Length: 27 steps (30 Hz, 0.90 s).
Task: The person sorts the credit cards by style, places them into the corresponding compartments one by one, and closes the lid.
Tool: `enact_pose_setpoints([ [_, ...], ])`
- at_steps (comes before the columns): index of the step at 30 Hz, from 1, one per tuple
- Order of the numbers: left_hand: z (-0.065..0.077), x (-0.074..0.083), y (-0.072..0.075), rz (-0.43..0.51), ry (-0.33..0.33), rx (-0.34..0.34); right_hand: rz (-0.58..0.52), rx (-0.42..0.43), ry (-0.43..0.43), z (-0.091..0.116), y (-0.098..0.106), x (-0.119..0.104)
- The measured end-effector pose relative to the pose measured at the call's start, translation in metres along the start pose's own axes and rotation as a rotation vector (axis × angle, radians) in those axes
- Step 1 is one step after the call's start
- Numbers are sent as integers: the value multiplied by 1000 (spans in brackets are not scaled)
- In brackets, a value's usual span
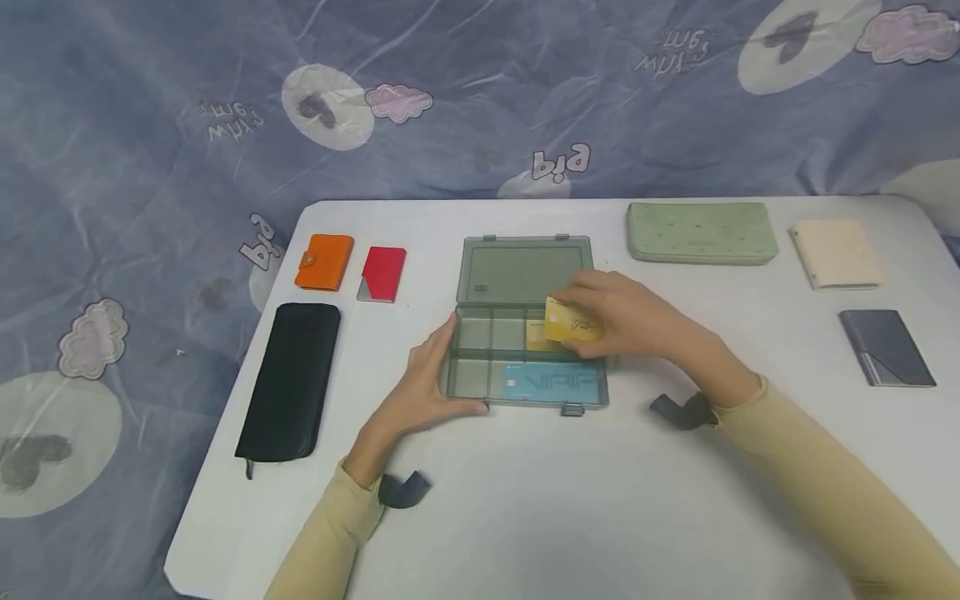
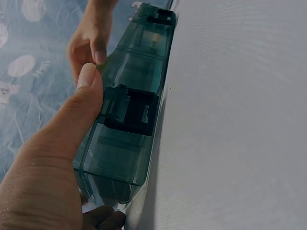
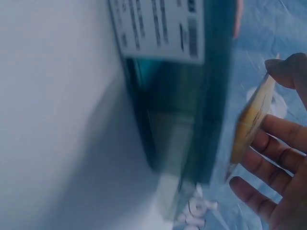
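Note:
A translucent grey-green plastic compartment box [image 1: 471, 379] sits on the white table with its lid [image 1: 517, 271] folded back. My left hand [image 1: 423, 387] grips the box's left end, thumb at the front edge near a latch [image 2: 132, 112] and fingers along the side. Above the box's right half, my right hand [image 1: 633, 315] holds a yellow card [image 1: 564, 323] between thumb and fingers; the card [image 3: 252, 120] looks bowed in the right wrist view. Another yellow card [image 1: 535, 337] lies in a rear compartment, partly hidden by the held one. A blue card [image 1: 551, 383] fills the front right compartment.
An orange snap card holder [image 1: 325, 261], a red card holder [image 1: 384, 273] and a black zip wallet [image 1: 290, 379] lie on the left. Along the back right are a green case [image 1: 701, 233] and a cream wallet-like holder [image 1: 838, 252], with a dark grey card holder [image 1: 887, 346] nearer.

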State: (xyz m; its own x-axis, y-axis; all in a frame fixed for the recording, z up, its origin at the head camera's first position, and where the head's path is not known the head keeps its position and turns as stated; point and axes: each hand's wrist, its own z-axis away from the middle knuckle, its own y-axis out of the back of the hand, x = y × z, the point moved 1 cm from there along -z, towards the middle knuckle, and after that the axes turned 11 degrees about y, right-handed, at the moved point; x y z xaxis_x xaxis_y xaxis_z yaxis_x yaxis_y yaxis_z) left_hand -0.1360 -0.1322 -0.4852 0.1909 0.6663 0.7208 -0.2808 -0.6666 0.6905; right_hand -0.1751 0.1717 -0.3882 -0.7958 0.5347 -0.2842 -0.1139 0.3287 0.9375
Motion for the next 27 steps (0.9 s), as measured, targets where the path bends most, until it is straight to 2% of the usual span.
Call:
enact_pose_setpoints([
  [3,-2,1,0,-4,-7,-5,1,-30,24,-11,-8,-1],
  [7,-2,2,0,-7,-7,-7,7,-48,55,-14,-17,1],
  [12,-1,0,0,-11,-1,4,23,-40,86,-11,-23,6],
  [16,-1,0,-2,4,-13,8,37,-12,103,2,-21,10],
  [19,-1,1,-5,5,-21,3,30,42,107,22,-13,11],
  [22,-2,2,-6,-7,-35,-4,8,100,89,55,-2,13],
  [24,-1,3,-4,-12,-34,-1,3,109,43,83,3,16],
  [27,0,3,1,-13,-25,9,16,70,-64,126,7,21],
])
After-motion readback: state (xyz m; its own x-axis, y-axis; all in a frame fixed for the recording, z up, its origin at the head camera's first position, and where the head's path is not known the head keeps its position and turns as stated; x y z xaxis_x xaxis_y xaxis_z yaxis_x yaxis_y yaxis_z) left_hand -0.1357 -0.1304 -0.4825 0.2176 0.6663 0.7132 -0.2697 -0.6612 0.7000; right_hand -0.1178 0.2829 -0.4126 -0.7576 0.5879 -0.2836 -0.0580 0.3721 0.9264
